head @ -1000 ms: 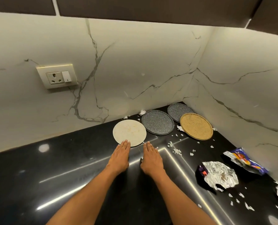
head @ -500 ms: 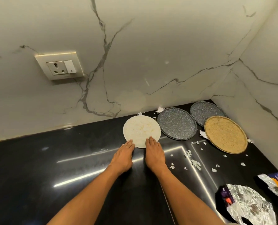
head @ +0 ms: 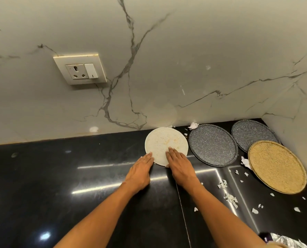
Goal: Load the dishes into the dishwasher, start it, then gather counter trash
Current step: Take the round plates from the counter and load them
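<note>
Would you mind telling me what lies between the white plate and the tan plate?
In the head view, a grey plate lies between the white plate and the tan plate, with paper scraps beside it.

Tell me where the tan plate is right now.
In the head view, the tan plate lies at the far right of the black counter, overlapping the rear speckled grey plate, near the corner wall.
</note>
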Demonstrator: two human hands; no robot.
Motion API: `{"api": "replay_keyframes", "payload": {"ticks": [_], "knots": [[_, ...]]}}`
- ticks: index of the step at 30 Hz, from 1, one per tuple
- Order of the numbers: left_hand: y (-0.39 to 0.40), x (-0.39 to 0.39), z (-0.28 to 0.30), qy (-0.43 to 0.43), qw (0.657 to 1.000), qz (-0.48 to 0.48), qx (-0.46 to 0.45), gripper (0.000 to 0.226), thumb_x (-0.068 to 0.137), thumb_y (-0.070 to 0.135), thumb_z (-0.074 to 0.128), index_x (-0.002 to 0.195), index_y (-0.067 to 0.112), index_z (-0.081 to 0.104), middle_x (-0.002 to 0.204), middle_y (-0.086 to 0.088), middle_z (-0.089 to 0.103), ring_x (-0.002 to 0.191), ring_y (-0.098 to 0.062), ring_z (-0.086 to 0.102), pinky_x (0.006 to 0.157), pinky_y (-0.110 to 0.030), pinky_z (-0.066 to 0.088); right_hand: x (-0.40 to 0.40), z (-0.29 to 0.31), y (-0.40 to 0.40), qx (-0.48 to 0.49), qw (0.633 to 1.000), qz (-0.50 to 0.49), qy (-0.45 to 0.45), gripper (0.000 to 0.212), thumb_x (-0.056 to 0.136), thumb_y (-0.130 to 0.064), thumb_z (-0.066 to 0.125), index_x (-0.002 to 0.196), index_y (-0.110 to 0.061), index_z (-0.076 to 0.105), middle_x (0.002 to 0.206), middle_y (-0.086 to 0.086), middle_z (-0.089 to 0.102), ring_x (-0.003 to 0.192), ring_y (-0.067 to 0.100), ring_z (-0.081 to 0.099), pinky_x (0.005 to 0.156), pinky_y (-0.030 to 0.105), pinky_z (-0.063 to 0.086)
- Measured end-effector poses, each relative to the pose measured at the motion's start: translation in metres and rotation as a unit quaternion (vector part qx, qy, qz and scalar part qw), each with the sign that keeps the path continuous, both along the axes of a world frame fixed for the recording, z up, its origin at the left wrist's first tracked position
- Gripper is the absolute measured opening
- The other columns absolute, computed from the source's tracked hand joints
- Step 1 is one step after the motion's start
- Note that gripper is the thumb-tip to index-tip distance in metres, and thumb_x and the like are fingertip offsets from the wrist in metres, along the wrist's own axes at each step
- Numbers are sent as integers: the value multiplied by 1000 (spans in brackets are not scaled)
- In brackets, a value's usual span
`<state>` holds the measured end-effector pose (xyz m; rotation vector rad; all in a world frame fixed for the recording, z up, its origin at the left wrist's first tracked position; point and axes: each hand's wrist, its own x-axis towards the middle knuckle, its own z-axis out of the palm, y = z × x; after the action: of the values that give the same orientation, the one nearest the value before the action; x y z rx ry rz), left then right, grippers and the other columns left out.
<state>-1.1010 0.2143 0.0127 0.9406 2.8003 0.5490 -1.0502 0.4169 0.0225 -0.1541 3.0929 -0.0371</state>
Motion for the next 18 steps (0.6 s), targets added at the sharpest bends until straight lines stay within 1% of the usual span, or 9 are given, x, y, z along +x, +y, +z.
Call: {"api": "replay_keyframes", "payload": {"ticks": [1,2,4,5,8,11,13,16,18], "knots": [[1,2,0,1,1000,5,-1,69,95,5,47,159,16,24,168,-2,12,154,-14,12,121,-22,-2,0,-1,3,7,1000,15,6,52,96,-25,59,142,0,53,148,23,51,133,36,54,105,47,50],[2,3,-1,2,1000,11,-1,70,95,5,47,159,16,22,168,-3,11,154,-14,11,122,-23,-2,0,0,4,12,999,32,16,50,98,-25,48,141,-1,54,147,22,52,133,35,55,105,46,50],[4,3,0,8,1000,24,3,71,96,5,46,160,15,17,168,-4,8,155,-15,8,122,-23,-4,-1,1,5,17,996,68,56,54,97,-22,30,140,-1,56,144,21,55,131,33,57,105,44,51],[6,2,1,15,999,31,7,72,96,5,46,160,15,15,168,-4,7,155,-14,7,121,-23,-5,-2,2,5,18,994,80,74,56,94,-19,28,138,-1,58,142,22,57,129,34,58,104,44,52],[13,-4,8,43,998,45,21,73,97,7,48,160,14,12,168,-5,6,155,-14,6,120,-23,-8,-6,10,4,4,991,84,107,56,88,-12,30,131,0,62,136,23,61,125,36,61,103,45,52],[23,-12,22,51,996,66,35,70,100,10,48,160,13,12,168,-5,8,155,-15,8,124,-26,-4,-14,22,6,-30,985,72,154,48,88,-10,37,125,0,65,129,22,65,120,36,63,102,44,51],[34,-19,34,43,994,90,52,65,101,11,48,159,13,19,167,-5,16,154,-16,13,126,-29,5,-23,33,7,-56,979,68,186,45,86,-7,39,120,0,66,124,20,68,114,35,65,99,43,52],[53,-32,58,10,985,140,99,55,99,6,49,153,16,41,161,-4,35,149,-19,29,123,-33,22,-30,45,7,-96,970,51,217,40,82,-3,44,115,0,67,119,18,69,109,34,66,96,43,53],[60,-39,71,12,982,142,125,49,98,4,50,145,17,53,154,-4,45,145,-20,37,121,-34,27,-31,52,6,-136,963,18,231,37,84,0,48,116,-1,66,118,17,69,107,34,67,93,44,54]]}}
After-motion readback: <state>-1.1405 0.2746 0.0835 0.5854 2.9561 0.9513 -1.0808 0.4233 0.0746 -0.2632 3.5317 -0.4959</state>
